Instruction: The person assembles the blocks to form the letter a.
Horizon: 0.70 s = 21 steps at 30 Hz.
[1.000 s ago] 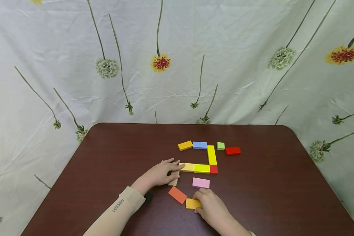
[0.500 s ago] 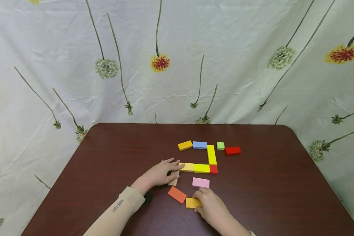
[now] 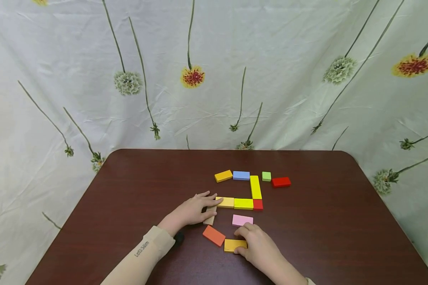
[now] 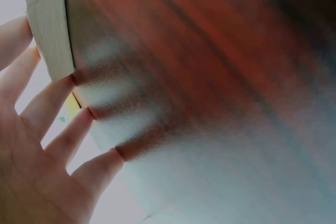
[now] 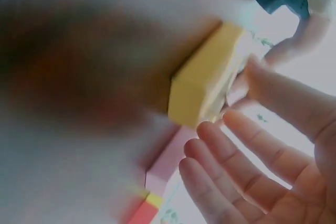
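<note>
My left hand point(image 3: 192, 210) lies with fingers spread over the plain wooden block point(image 3: 210, 220) and the near end of the cream-yellow block point(image 3: 226, 202). In the left wrist view, straight fingers touch the wooden block point(image 4: 51, 35) and the tabletop. My right hand point(image 3: 258, 244) hovers at the right end of an orange-yellow block point(image 3: 232, 246), which lies flat. The right wrist view shows that block point(image 5: 202, 74) with the fingers loose and apart from it; the thumb is close to its edge. An orange-red block point(image 3: 214, 235) lies just left of it, a pink block point(image 3: 242, 219) beyond.
The cream block continues in a line with a yellow block point(image 3: 243, 204) and a small red block point(image 3: 258, 204). A yellow block point(image 3: 255, 187) runs away from there. Farther back lie blue point(image 3: 241, 175), amber point(image 3: 223, 176), green point(image 3: 266, 176) and red point(image 3: 281, 182) blocks on the dark table point(image 3: 146, 178).
My right hand has loosened its grip on the orange-yellow block and its fingers have lifted away, shifting slightly right. The left hand and the other blocks have stayed in place.
</note>
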### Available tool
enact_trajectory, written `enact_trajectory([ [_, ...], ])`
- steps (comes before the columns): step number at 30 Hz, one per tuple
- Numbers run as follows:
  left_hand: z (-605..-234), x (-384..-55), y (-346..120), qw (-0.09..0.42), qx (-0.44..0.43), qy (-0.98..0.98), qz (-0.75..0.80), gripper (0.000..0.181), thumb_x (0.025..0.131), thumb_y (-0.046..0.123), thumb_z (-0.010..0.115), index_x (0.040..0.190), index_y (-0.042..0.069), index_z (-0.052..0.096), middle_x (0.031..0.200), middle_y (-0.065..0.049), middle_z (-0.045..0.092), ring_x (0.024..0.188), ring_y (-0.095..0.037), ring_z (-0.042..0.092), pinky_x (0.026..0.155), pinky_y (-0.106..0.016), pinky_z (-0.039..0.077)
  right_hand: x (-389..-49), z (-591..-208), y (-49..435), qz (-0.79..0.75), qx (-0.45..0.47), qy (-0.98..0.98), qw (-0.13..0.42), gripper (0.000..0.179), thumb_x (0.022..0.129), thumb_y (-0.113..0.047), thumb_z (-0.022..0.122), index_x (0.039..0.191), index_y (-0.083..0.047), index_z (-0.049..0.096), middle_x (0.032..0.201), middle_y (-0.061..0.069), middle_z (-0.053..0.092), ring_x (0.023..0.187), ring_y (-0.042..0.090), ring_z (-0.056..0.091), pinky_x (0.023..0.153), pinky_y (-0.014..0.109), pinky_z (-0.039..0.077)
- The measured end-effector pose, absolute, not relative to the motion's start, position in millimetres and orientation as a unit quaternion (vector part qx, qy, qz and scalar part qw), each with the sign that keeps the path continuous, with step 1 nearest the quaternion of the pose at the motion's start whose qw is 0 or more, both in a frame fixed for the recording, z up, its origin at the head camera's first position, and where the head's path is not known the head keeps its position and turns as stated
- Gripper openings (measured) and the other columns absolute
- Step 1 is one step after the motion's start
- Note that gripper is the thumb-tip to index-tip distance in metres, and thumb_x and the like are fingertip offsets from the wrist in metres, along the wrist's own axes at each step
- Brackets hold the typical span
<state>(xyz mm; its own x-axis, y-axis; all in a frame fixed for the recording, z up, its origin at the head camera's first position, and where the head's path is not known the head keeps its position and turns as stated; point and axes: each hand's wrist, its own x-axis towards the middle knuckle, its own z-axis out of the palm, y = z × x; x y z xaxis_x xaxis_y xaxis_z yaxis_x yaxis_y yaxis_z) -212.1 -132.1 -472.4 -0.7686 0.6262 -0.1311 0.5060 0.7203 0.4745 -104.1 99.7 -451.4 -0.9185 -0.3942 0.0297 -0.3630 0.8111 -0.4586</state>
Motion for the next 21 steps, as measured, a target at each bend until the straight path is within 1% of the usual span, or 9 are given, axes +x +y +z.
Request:
enact_trajectory([
  [3,-471.5,-212.3,-132.5,0.144,0.309,0.916,0.209,0.049,0.098,0.03,0.06,0.145,0.019,0.051,0.153,-0.011,0.043,0.146,-0.039,0.031,0.115,-0.063,0.027,-116.6,-446.1,106.9,-0.251,-0.158,0.954,0.048,0.032,0.074,-0.024,0.086,0.1,-0.011,0.074,0.089,-0.002,0.065,0.08,0.013,0.057,0.074,0.033,0.055],
  [4,-471.3,-212.3,-132.6,0.144,0.31,0.916,0.209,0.049,0.098,0.03,0.06,0.145,0.019,0.051,0.154,-0.011,0.043,0.146,-0.039,0.03,0.115,-0.063,0.027,-122.4,-445.5,110.7,-0.257,-0.143,0.955,0.044,0.03,0.075,-0.024,0.085,0.1,-0.011,0.074,0.09,-0.002,0.065,0.081,0.014,0.058,0.075,0.034,0.056],
  [8,-472.0,-212.0,-133.2,0.144,0.311,0.916,0.21,0.049,0.099,0.029,0.06,0.146,0.019,0.05,0.154,-0.011,0.042,0.147,-0.04,0.03,0.115,-0.063,0.026,-151.5,-445.0,132.3,-0.273,-0.084,0.958,0.013,0.028,0.078,-0.021,0.084,0.102,-0.011,0.074,0.091,0.0,0.066,0.08,0.015,0.058,0.076,0.034,0.057],
  [12,-473.3,-211.5,-133.3,0.143,0.312,0.915,0.212,0.049,0.099,0.03,0.06,0.146,0.019,0.05,0.154,-0.01,0.042,0.147,-0.039,0.03,0.115,-0.063,0.026,-179.2,-445.9,159.4,-0.264,-0.051,0.963,-0.017,0.029,0.081,-0.016,0.081,0.108,-0.007,0.073,0.102,0.01,0.069,0.088,0.023,0.061,0.084,0.042,0.058],
  [15,-474.0,-211.4,-133.0,0.146,0.311,0.915,0.211,0.05,0.099,0.03,0.06,0.146,0.019,0.05,0.154,-0.01,0.042,0.147,-0.039,0.029,0.115,-0.063,0.026,-194.6,-447.4,179.1,-0.249,-0.045,0.967,-0.033,0.03,0.084,-0.012,0.078,0.111,-0.003,0.071,0.11,0.016,0.068,0.097,0.031,0.062,0.088,0.048,0.057],
  [21,-475.7,-211.3,-132.9,0.149,0.307,0.917,0.208,0.05,0.099,0.031,0.059,0.146,0.021,0.049,0.155,-0.008,0.042,0.148,-0.038,0.029,0.116,-0.062,0.026,-217.3,-455.3,208.7,-0.217,-0.07,0.971,-0.074,0.03,0.086,-0.006,0.075,0.113,0.004,0.068,0.114,0.022,0.064,0.102,0.039,0.057,0.089,0.052,0.054],
])
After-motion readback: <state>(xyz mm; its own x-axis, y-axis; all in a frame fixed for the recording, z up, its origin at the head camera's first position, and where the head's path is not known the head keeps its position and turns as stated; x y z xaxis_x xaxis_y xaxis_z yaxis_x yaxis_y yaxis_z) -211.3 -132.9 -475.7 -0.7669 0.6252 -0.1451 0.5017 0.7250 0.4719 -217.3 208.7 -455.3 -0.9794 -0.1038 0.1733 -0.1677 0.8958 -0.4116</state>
